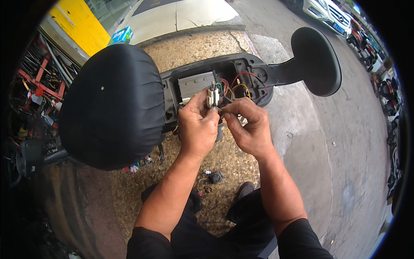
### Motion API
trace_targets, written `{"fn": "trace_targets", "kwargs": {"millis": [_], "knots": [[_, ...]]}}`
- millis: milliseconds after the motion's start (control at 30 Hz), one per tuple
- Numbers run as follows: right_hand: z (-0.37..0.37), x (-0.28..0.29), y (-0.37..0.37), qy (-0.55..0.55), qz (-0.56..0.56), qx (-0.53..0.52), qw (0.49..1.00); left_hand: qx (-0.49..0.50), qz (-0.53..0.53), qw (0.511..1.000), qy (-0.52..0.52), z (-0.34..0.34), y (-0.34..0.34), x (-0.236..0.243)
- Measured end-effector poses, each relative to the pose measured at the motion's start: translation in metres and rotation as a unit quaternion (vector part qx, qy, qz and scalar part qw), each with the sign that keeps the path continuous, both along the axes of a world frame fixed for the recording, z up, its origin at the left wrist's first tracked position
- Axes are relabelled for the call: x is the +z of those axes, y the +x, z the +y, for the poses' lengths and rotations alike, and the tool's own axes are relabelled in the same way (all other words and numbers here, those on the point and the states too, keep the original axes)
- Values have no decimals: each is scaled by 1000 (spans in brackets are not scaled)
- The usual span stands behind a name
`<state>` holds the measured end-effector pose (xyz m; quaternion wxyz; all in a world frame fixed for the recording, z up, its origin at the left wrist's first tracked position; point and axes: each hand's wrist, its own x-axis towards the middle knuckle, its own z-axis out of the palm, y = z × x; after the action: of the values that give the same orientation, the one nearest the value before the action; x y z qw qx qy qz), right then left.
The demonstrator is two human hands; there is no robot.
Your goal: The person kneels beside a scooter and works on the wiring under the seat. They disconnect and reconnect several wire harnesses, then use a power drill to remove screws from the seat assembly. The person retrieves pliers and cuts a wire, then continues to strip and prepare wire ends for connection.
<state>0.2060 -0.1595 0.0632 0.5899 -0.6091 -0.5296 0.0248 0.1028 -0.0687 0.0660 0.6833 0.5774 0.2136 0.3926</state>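
- Closest to us, dark trousers (pixel 189 233) and a shoe (pixel 246 189) show below, between our bare forearms in black short sleeves (pixel 148 242).
- Our left hand (pixel 197 126) is closed around a white connector (pixel 212 97), keeping it upright between thumb and fingers, just above the edge of an opened black housing (pixel 255 65).
- Our right hand (pixel 249 124) is just beside it, thumb and forefinger pinched narrow on a thin dark strand (pixel 221 110) by the connector's lower end; we cannot tell whether it is a wire or a slim tool.
- To our left, a big black padded seat (pixel 110 105) with a gathered cover covers one end of the housing.
- Inside the housing, beyond our left hand, sits a ribbed grey metal box (pixel 196 84); to its right run loose wires, among them a red wire (pixel 243 74) and a yellow wire (pixel 242 86).
- On the speckled ground (pixel 233 152) beneath, we see a round black part (pixel 215 177) with thin leads.
- A black pad (pixel 318 60) on an arm reaches out from the housing's right end.
- Farther left we have a cluttered red rack (pixel 42 71), a blue box (pixel 121 36) and a yellow panel (pixel 79 25).
- Farthest off, a white car (pixel 325 14) stands upper right, near a row of parked two-wheelers (pixel 365 46).
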Motion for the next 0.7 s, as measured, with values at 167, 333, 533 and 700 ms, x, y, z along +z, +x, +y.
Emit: {"fn": "trace_targets", "kwargs": {"millis": [167, 333, 533, 700], "knots": [[1, 0, 3, 2, -17, -5, 1000, -1, -1, 1000, -7, 2, 2, 0], [-1, 1, 8, -24, -18, 15, 999, 5, 11, 1000, 2, 2, 2, 0], [-1, 1, 8, -28, 7, 24, 999, -8, 14, 1000, 4, 2, 1, 1], [-1, 2, 9, -42, -4, 23, 999, -14, 2, 1000, 3, 2, 0, 0]]}}
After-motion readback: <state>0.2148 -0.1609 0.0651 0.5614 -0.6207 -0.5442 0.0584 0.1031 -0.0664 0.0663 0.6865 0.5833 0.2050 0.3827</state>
